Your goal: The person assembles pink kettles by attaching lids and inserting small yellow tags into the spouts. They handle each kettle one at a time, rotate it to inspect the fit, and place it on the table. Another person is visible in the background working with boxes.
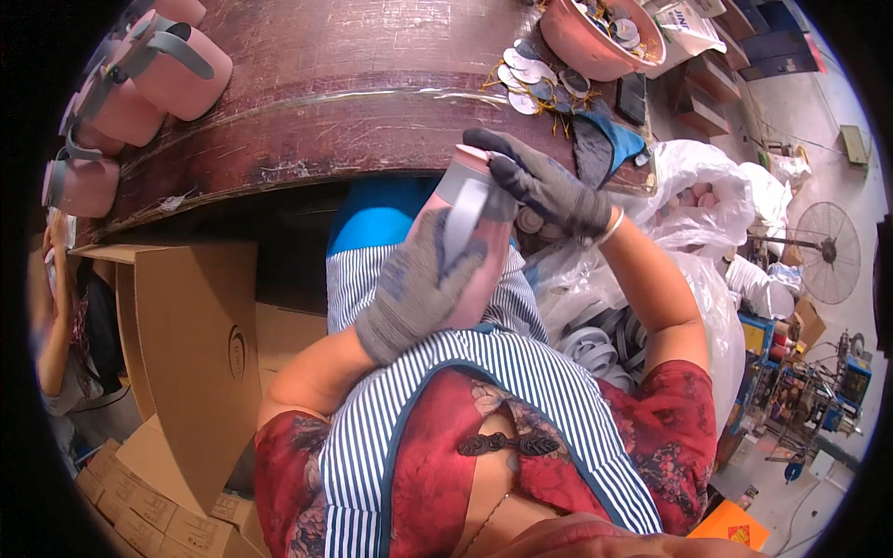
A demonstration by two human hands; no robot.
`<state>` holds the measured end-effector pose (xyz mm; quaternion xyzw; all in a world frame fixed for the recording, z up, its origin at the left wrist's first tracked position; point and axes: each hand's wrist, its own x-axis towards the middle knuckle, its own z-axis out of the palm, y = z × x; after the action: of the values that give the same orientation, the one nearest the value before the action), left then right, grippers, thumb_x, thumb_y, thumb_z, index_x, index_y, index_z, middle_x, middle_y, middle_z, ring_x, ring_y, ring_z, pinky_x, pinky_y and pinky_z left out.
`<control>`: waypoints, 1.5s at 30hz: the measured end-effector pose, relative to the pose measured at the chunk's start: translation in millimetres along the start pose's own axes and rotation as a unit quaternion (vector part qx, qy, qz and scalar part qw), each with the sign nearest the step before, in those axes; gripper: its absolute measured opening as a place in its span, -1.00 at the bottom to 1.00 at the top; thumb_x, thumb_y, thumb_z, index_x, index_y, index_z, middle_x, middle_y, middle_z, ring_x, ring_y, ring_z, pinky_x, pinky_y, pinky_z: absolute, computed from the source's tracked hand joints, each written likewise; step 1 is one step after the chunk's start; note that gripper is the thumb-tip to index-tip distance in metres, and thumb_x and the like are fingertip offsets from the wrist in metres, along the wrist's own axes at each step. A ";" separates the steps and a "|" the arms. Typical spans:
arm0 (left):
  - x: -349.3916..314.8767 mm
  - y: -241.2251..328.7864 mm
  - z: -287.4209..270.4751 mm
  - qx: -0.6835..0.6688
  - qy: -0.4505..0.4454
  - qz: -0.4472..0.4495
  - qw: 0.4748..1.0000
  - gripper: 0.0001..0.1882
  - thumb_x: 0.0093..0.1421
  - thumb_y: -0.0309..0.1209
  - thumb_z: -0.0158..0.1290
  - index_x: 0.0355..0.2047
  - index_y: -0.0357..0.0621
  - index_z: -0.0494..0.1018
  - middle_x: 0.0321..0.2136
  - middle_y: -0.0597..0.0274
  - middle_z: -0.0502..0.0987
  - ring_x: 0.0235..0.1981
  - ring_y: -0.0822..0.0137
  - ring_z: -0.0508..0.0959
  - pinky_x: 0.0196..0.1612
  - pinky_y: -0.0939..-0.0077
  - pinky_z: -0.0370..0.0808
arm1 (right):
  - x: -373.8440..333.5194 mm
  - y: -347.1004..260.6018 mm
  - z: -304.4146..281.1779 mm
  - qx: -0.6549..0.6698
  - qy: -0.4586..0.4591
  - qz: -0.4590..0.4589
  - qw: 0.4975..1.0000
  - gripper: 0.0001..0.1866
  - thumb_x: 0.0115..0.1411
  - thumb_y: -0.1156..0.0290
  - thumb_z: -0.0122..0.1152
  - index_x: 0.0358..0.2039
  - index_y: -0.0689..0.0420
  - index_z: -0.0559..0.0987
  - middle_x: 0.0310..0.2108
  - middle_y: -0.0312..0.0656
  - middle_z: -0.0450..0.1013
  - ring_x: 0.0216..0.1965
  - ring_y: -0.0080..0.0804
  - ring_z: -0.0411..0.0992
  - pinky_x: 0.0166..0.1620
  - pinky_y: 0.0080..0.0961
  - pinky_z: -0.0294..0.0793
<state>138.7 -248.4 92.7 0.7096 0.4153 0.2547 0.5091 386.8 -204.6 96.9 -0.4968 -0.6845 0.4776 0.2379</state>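
A pink jug (pixel 486 284) with a grey collar and a grey handle (pixel 465 219) leans in my lap, its top tilted toward the table. Wrapped round its body by the handle is my left hand (pixel 409 284), in a grey work glove with dark markings. My right hand (pixel 549 186), gloved too, curls over the top, its fingers and thumb on the pink lid (pixel 473 156). The right fingertips are partly hidden behind the lid and collar. Several similar pink jugs (pixel 191 79) with grey handles stand at the table's left end.
The worn red-brown table (pixel 353 56) carries a pink basin (pixel 595 46), round tags on strings (pixel 532 79), a phone (pixel 632 98) and a blue-grey cloth (pixel 605 149). An open carton (pixel 191 363) stands left; plastic bags of parts (pixel 605 288) and a fan (pixel 823 251) are right. Another person's arm (pixel 58 321) shows far left.
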 end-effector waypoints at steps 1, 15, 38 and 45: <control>11.2 -12.1 -7.6 -0.068 -0.019 -0.017 0.997 -0.57 0.32 -0.30 0.12 0.09 -0.25 0.29 -0.17 0.19 0.50 -0.34 0.40 0.52 -0.20 0.48 0.52 | 14.2 2.7 -10.3 0.022 -0.037 -0.003 0.999 -0.31 0.42 -0.06 -0.07 0.34 0.20 0.23 0.29 -0.08 0.27 0.32 -0.27 0.21 0.34 -0.34 0.14; 24.1 -20.3 -55.9 -0.311 0.032 -0.185 0.932 -0.58 0.25 -0.27 0.21 0.01 -0.23 0.38 -0.32 0.34 0.50 -0.44 0.61 0.43 -0.36 0.68 0.42 | 114.0 139.0 -110.1 -0.508 0.308 -0.106 0.797 -0.70 0.16 0.22 0.27 -0.06 -0.15 0.64 0.10 -0.29 0.49 0.17 -0.07 0.35 0.18 -0.17 0.36; 19.9 -24.2 -74.5 -0.316 -0.081 -0.161 0.932 -0.54 0.27 -0.32 0.16 0.13 -0.23 0.43 -0.16 0.24 0.58 -0.18 0.45 0.57 -0.10 0.55 0.56 | -5.9 -39.6 79.8 -0.207 0.280 -0.100 0.932 -0.67 0.04 0.30 0.39 -0.17 0.11 0.61 -0.29 -0.06 0.56 -0.28 0.00 0.52 -0.17 -0.29 0.51; 18.3 -51.2 -65.7 -0.527 -0.002 -0.188 0.829 -0.76 0.35 -0.40 0.02 -0.03 -0.20 0.47 -0.17 0.23 0.55 -0.11 0.37 0.56 -0.04 0.47 0.55 | -25.3 -31.1 72.3 0.381 0.176 0.066 0.905 -0.55 0.30 0.47 0.19 0.17 0.29 0.39 0.06 -0.21 0.44 0.00 -0.57 0.43 0.08 -0.57 0.44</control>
<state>79.8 -192.3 66.8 0.2419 0.3426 0.3328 0.8446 324.8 -259.4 97.2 -0.4886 -0.3629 0.6213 0.4934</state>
